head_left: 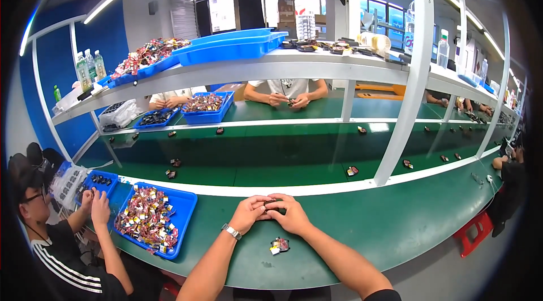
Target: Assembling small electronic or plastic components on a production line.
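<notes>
Head view: from where I stand, the green tabletop [367,219] stretches out under the blue tray [184,203] and far off to its right. Beyond the tray, past a white rail [226,190], lies a green lane [254,171] dotted with small pieces. A co-worker [73,261] sits to the tray's left, arms raised close to it; a careless elbow could, I think, nudge the tray. It bears a loose heap [144,217] of red, white and yellow parts, piled up to the edge nearest the co-worker, so a knock there might spill some.

To the right of the tray, the left hand [248,213] and right hand [289,215] meet, fingers curled nearly closed about one dark piece [274,205]. Fingers hide much of it, so I can't tell exactly how it sits; pressed unevenly, it could slip or crack. Also right of the tray, in front of those hands, a loose piece [279,245] lies between the two forearms. A sleeve or wrist drawn back without looking could sweep it off the tabletop.
</notes>
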Action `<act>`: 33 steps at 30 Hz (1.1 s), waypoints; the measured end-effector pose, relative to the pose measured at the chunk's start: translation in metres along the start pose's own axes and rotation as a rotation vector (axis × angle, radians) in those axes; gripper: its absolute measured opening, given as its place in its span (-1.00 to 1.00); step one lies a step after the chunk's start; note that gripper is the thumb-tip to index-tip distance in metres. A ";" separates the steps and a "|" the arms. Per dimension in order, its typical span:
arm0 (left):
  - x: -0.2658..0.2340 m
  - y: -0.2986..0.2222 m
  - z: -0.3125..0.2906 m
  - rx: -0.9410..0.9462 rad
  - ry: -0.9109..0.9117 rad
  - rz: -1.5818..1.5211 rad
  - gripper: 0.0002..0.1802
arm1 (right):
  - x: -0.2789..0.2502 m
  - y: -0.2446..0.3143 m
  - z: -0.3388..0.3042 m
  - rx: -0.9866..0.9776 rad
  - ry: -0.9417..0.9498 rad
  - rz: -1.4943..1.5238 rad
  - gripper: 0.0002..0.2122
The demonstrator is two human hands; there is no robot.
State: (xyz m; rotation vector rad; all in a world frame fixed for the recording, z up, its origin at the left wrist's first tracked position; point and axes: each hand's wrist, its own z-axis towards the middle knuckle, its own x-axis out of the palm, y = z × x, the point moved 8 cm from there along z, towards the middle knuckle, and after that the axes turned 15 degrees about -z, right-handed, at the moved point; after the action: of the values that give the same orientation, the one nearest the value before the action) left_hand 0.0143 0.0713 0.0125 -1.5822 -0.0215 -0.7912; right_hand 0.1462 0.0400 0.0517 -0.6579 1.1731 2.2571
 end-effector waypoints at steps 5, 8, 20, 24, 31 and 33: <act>0.002 0.003 -0.001 -0.045 -0.034 0.026 -0.68 | -0.001 -0.010 -0.003 0.083 -0.003 -0.008 -0.83; 0.002 0.001 -0.001 0.013 -0.039 0.043 -0.68 | 0.000 -0.006 -0.003 0.033 -0.001 -0.012 -0.83; 0.009 -0.003 -0.003 -0.030 -0.059 0.022 -0.68 | -0.021 0.019 0.000 -0.049 -0.214 -0.169 -0.90; 0.008 -0.001 -0.002 -0.040 -0.077 0.042 -0.68 | -0.019 0.025 -0.001 -0.147 -0.245 -0.245 -0.92; 0.005 0.001 0.000 -0.040 -0.070 0.029 -0.68 | -0.022 0.035 -0.001 -0.233 -0.237 -0.340 -0.88; 0.004 0.001 -0.001 -0.042 -0.077 0.037 -0.68 | -0.020 0.035 -0.001 -0.230 -0.236 -0.356 -0.88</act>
State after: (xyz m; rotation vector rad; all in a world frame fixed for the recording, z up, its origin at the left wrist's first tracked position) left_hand 0.0172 0.0691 0.0138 -1.6477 -0.0315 -0.7062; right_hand 0.1399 0.0173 0.0844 -0.6106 0.6331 2.1072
